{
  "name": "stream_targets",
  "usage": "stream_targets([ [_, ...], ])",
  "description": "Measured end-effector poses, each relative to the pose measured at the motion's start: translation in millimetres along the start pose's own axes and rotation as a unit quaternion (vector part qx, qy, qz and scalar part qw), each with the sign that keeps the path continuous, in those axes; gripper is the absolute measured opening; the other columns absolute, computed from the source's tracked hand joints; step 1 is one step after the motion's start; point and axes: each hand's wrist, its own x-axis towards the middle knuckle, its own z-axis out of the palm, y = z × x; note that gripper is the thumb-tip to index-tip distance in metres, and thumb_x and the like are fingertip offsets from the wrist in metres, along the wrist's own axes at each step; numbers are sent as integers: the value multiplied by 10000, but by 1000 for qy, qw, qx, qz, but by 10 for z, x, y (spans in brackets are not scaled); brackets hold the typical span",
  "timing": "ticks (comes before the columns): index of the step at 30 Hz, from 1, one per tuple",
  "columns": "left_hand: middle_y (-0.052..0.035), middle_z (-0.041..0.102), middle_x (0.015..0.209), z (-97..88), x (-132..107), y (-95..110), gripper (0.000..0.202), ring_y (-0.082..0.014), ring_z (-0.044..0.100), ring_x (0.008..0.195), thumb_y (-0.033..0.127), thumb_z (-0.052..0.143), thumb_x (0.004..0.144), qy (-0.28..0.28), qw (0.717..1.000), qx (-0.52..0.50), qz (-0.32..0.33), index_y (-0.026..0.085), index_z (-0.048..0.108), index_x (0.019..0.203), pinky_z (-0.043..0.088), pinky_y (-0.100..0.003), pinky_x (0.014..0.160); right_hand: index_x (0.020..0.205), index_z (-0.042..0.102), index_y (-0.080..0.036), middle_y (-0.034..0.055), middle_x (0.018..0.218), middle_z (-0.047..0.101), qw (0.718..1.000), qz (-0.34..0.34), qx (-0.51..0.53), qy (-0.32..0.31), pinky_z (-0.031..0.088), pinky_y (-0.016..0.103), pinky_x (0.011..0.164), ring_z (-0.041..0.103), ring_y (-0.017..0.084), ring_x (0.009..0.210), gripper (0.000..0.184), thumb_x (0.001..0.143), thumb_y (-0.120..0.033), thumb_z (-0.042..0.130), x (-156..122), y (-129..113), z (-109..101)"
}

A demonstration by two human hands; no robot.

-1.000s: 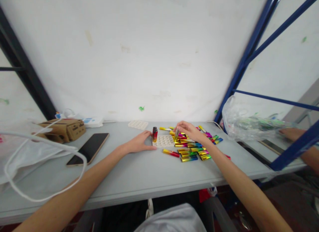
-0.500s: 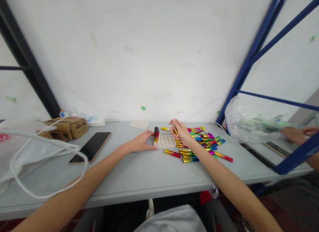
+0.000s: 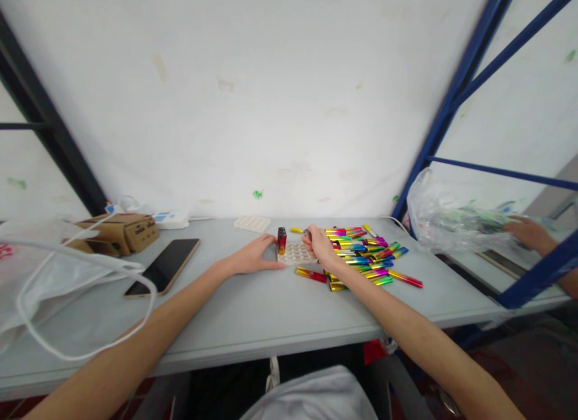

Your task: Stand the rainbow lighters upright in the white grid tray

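While the left hand [image 3: 255, 256] is resting on the grey table [image 3: 253, 315], its thumb and fingers are spreading apart around the left end of a pale gridded tray [image 3: 298, 255]; whether they are pressing on its edges is unclear. Just beside those fingertips, a few red-and-black lighters [image 3: 282, 242] are standing upright at that end of the tray. The right hand [image 3: 318, 245] is curling into a fist around a single lighter [image 3: 306, 233], its metallic top showing beyond the fingers, near the tray's right end. Right of the tray, a loose heap of shiny multicoloured lighters [image 3: 361, 249] is spreading over the table, partly behind the right wrist. A second pale tray [image 3: 251, 224] is lying farther back, near the wall. A dark phone [image 3: 165, 267] and a cardboard box [image 3: 124, 234] are sitting to the left, while another person's hand [image 3: 526, 232] is reaching to a clear plastic bag [image 3: 440, 221] at far right.
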Motion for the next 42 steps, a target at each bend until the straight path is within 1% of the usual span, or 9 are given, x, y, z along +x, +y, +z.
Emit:
stream_targets([
  [6, -132, 642, 1247, -13, -3, 28, 724, -332, 621, 1141, 716, 711, 749, -3, 1000, 6, -4, 170, 612, 1215, 481, -421, 1026, 598, 420, -227, -70, 488, 240, 999, 1, 12, -48, 174, 248, 409, 201, 83, 393, 602, 937, -722, 369, 7, 5, -7],
  [11, -137, 640, 1253, -23, -1, 48, 731, -325, 618, 1148, 706, 704, 764, -9, 1000, 6, 0, 151, 601, 1228, 470, -413, 1035, 920, 610, -204, -35, 643, 503, 991, -113, -43, -53, 390, 259, 517, 447, 125, 521, 523, 957, -682, 401, 36, 49, -14],
  [13, -137, 639, 1259, -23, -2, 46, 727, -323, 618, 1150, 704, 703, 767, -7, 1000, 3, 3, 154, 597, 1231, 468, -408, 1037, 974, 619, -201, -3, 770, 611, 980, -164, -109, -34, 475, 271, 659, 568, 151, 692, 430, 951, -612, 493, 49, 81, -24],
  [16, -138, 635, 1269, -23, -5, 40, 720, -319, 613, 1156, 701, 696, 778, -13, 1000, 1, 2, 164, 587, 1244, 466, -403, 1029, 1033, 643, -196, 45, 969, 686, 956, -226, -185, -31, 500, 306, 836, 635, 177, 893, 323, 936, -500, 595, 39, 104, -39],
  [18, -144, 632, 1276, -21, -6, 36, 725, -322, 610, 1159, 700, 698, 778, -15, 1000, 2, 1, 161, 586, 1248, 466, -403, 1018, 1035, 671, -196, 63, 1011, 686, 933, -264, -244, -28, 489, 319, 856, 638, 183, 896, 288, 940, -462, 614, 9, 86, -45],
  [20, -148, 633, 1283, -17, -6, 29, 732, -328, 610, 1157, 704, 704, 769, -11, 1000, 1, 1, 159, 591, 1244, 466, -410, 1009, 1016, 692, -202, 52, 941, 683, 909, -288, -299, -25, 477, 315, 820, 627, 180, 827, 274, 942, -458, 626, -29, 48, -45],
  [24, -135, 637, 1285, -9, -3, 16, 721, -322, 611, 1150, 704, 705, 767, -7, 1000, -4, 6, 180, 592, 1249, 466, -420, 1013, 1076, 682, -227, 10, 796, 695, 901, -288, -321, -37, 458, 299, 761, 631, 181, 745, 271, 980, -460, 582, -86, -26, -28],
  [33, -146, 638, 1278, -27, -3, 57, 693, -318, 606, 1143, 672, 711, 777, -15, 1000, 0, 5, 167, 600, 1237, 463, -413, 1014, 1137, 694, -216, 42, 893, 755, 892, -283, -339, -91, 468, 290, 778, 677, 189, 797, 241, 991, -379, 592, -77, -18, -7],
  [42, -123, 646, 1271, -24, 0, 22, 691, -317, 610, 1149, 697, 700, 769, -7, 1000, 2, 8, 186, 609, 1224, 470, -413, 1030, 1061, 702, -200, 30, 748, 714, 859, -275, -425, -79, 426, 273, 709, 636, 178, 697, 380, 976, -547, 574, -4, 4, -45],
])
